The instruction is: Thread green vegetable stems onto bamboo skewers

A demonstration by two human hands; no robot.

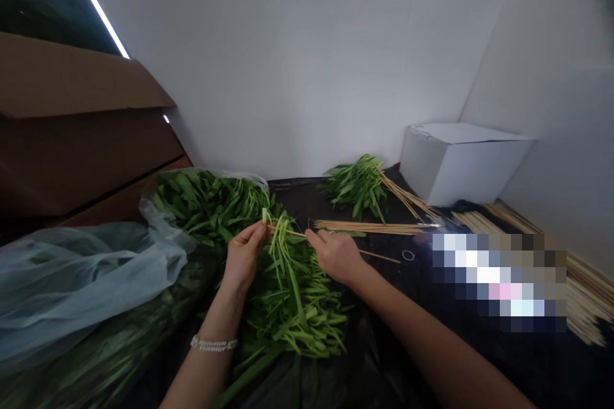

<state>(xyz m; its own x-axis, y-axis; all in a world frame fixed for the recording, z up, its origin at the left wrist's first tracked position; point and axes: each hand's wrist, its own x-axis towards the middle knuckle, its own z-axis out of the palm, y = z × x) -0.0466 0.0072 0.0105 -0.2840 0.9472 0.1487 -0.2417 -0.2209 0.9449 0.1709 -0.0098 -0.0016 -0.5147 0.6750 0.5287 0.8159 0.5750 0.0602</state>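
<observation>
My left hand point(245, 254) is closed in a pinch on a pale green stem piece point(264, 216) near the tip of a thin wooden skewer point(381, 257). My right hand point(337, 257) grips the same skewer farther back, and its tail sticks out past the palm. Between the two hands, several leafy green stems point(292, 271) hang from the skewer. Beneath them is a loose pile of leafy greens point(307, 326) on a black plastic sheet point(374, 358). Whether the skewer passes through the piece in my left fingers is hidden.
Beyond my right hand lie bare skewers point(369, 227) and a bunch of skewered greens point(357, 185). A white box point(474, 166) stands back right, near more sticks point(582, 316). At left are bagged greens point(211, 204), a clear plastic bag point(96, 275) and a cardboard box point(81, 153).
</observation>
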